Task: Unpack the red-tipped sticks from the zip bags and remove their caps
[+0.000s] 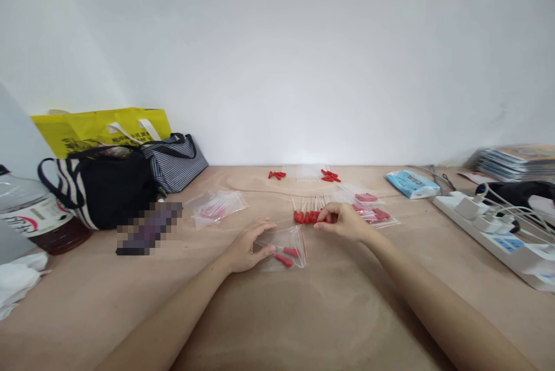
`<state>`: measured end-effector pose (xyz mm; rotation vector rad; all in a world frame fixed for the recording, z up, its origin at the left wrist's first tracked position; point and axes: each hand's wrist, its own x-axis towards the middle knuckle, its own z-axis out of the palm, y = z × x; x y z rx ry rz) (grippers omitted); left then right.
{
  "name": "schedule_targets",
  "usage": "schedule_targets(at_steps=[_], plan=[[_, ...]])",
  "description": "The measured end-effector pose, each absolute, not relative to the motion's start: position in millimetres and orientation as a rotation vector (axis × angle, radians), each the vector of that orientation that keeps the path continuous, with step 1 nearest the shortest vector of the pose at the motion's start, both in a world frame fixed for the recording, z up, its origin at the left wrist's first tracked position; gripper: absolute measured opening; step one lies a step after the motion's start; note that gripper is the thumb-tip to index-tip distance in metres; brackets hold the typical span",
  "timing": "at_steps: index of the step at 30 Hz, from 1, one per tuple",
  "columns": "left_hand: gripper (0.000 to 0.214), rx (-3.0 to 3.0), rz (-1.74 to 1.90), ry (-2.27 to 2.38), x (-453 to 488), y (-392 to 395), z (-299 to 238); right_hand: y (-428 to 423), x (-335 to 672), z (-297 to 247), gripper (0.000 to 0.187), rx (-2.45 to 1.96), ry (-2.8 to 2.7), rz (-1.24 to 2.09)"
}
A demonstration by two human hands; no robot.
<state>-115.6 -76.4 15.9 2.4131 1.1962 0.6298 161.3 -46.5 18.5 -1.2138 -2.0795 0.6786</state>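
My left hand (251,248) is curled over the left end of a small clear zip bag (284,238), thumb on one side and fingers on the other. Two red-bulbed pieces, which look like droppers (284,260), lie inside this bag. In front of it runs a row of droppers (307,217) with red bulbs towards me and thin pale stems pointing away. My right hand (340,219) pinches at the right end of that row, thumb and forefinger closed on a red bulb. The hand partly hides the bulbs there.
Filled bags (377,215) lie beyond my right hand, flat clear bags (219,206) to the left. Loose red bulbs (277,175) sit near the wall. A power strip (498,238) and tissue pack (411,184) are right; a bottle (41,215) and black bag (113,186) left.
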Motion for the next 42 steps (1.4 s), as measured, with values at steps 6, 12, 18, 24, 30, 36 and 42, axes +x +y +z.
schedule_targets(at_steps=[6, 12, 18, 24, 30, 36, 42], plan=[[0.04, 2.486, 0.563, 1.094, -113.1, -81.5, 16.8, -69.5, 121.6, 0.9, 0.011, -0.898, -2.277, 0.716], [0.039, 2.445, 0.507, 1.18, -109.1, -83.0, 12.3, -77.0, 111.2, 0.5, 0.015, -0.838, -2.34, 0.688], [0.038, 2.459, 0.524, 1.163, -107.7, -81.0, 9.7, -83.4, 98.6, -3.4, 0.01, -0.9, -2.287, 0.608], [0.043, 2.43, 0.493, 1.151, -110.6, -80.1, 11.8, -85.0, 96.5, -0.7, 0.008, -1.027, -2.197, 0.647], [0.044, 2.436, 0.448, 1.137, -112.5, -80.2, 14.4, -82.7, 103.8, 4.4, 0.009, -1.067, -2.117, 0.703], [0.045, 2.432, 0.435, 1.118, -112.4, -79.7, 12.9, -80.6, 104.6, -0.2, 0.014, -1.042, -2.172, 0.738], [0.045, 2.431, 0.41, 1.129, -116.7, -78.7, 15.2, -73.7, 110.8, -0.7, 0.011, -1.077, -1.907, 1.029]])
